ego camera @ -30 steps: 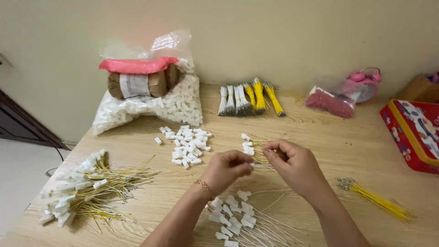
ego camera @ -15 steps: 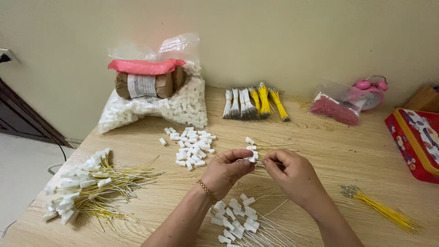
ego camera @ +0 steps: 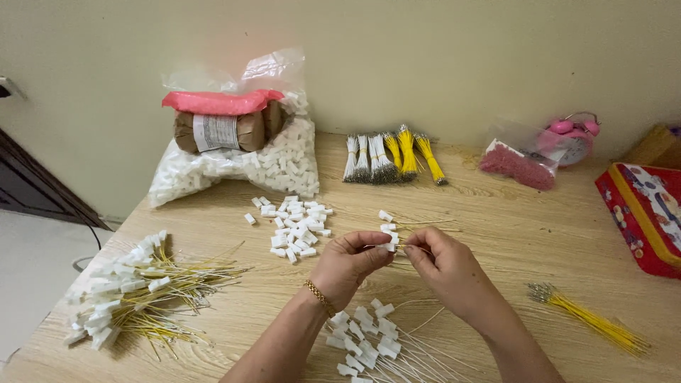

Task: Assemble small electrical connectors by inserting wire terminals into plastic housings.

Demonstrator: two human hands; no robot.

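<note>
We see the left hand and the right hand meeting over the middle of the wooden tabletop, fingertips nearly touching. The left hand pinches a small white connector between thumb and forefinger, and the right hand's fingers are pressed together on a thin wire just beside it; the connector sits right in the gap between the two hands, slightly above the tabletop. The wire runs roughly left to right across our view, its near end at the connector; how far it is seated we cannot tell. Just behind the hands lie a few more wired connectors with their leads trailing to the right. To the left of those is a loose heap of white connectors, and farther back a clear bag of white connectors with a brown, pink-topped roll resting on it. Along the wall lie bundles of white and yellow wires, pointing away from us. Near the left edge lies a pile of finished yellow wires with connectors, and below the wrists a white-wired batch. To the right lie a loose yellow wire bundle, a red tin box, a bag of dark red parts and a pink alarm clock. Nothing lies between the hands and the piles.
</note>
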